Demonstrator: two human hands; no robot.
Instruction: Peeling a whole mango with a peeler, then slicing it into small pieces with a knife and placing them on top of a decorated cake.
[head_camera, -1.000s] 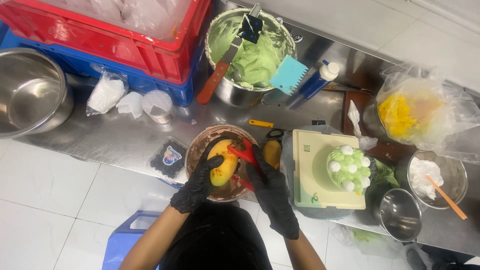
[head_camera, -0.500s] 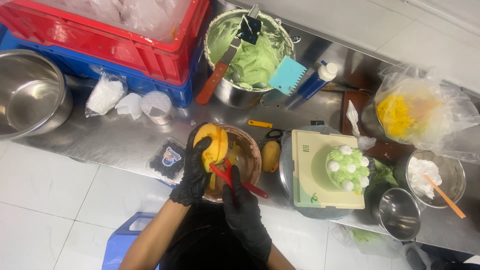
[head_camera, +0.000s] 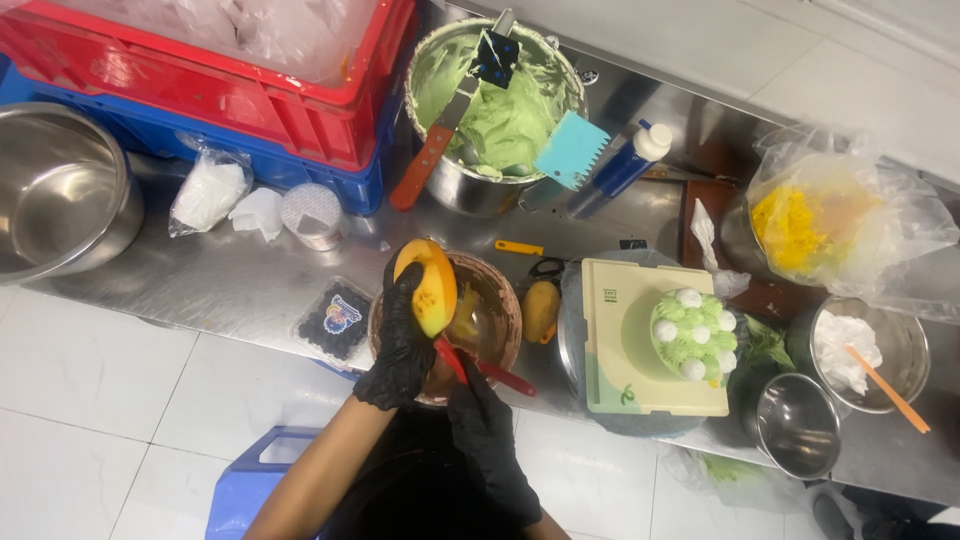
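the left hand (head_camera: 403, 335), in a black glove, is closed around a yellow mango (head_camera: 426, 285) and holds it above a brown bowl (head_camera: 500, 300). the right hand (head_camera: 485, 425), also gloved, grips a red peeler (head_camera: 470, 368) just under the mango. the bowl stands on the steel bench (head_camera: 240, 280), beside a green cake (head_camera: 693, 327) on a cream board (head_camera: 620, 340).

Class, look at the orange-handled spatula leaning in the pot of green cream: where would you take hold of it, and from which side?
Grip the orange-handled spatula by its handle, which juts clear over the pot rim toward the person. Come from the counter side, lower left; the blade end lies in green cream, so a grip there would likely be messy.
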